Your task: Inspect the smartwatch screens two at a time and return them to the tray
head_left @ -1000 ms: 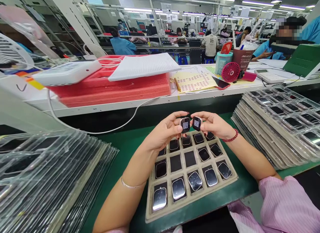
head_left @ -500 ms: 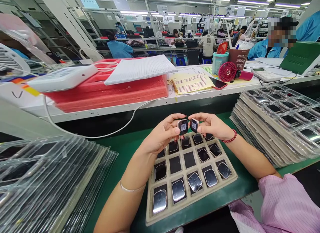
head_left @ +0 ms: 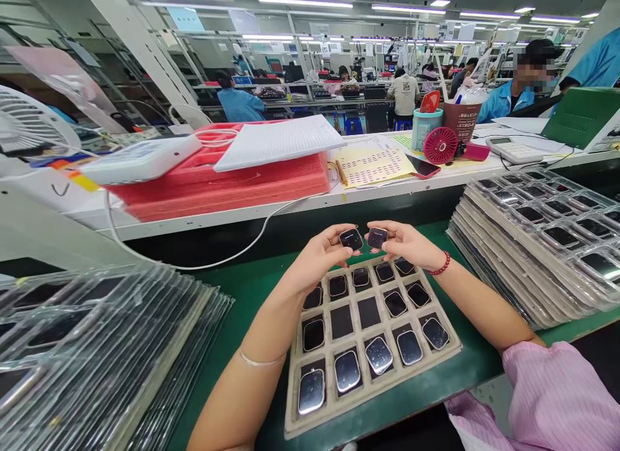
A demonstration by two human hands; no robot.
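Note:
My left hand (head_left: 322, 254) pinches one dark square watch body (head_left: 351, 239) between thumb and fingers. A second watch body (head_left: 377, 238) is held by its edge in my right hand (head_left: 407, 243), close beside the first with a small gap between them. Both faces are dark, with tiny light marks. Below my hands lies a beige tray (head_left: 374, 399) with rows of compartments. Most hold square watch bodies, such as a silvery one (head_left: 310, 391) at the front left; two middle compartments (head_left: 341, 322) show only their dark bottoms.
Stacked clear trays (head_left: 145, 347) stand at the left, another stack (head_left: 513, 263) at the right. Behind is a white shelf (head_left: 271, 213) with red foam (head_left: 232, 189), papers, a pink fan (head_left: 440, 145), a cup and a phone. A white cable (head_left: 227, 265) hangs down. People sit farther back.
The square codes on both watch faces are gone; the faces now look dark with small marks. Both watch bodies have tilted slightly in my fingers. The view has shifted a little.

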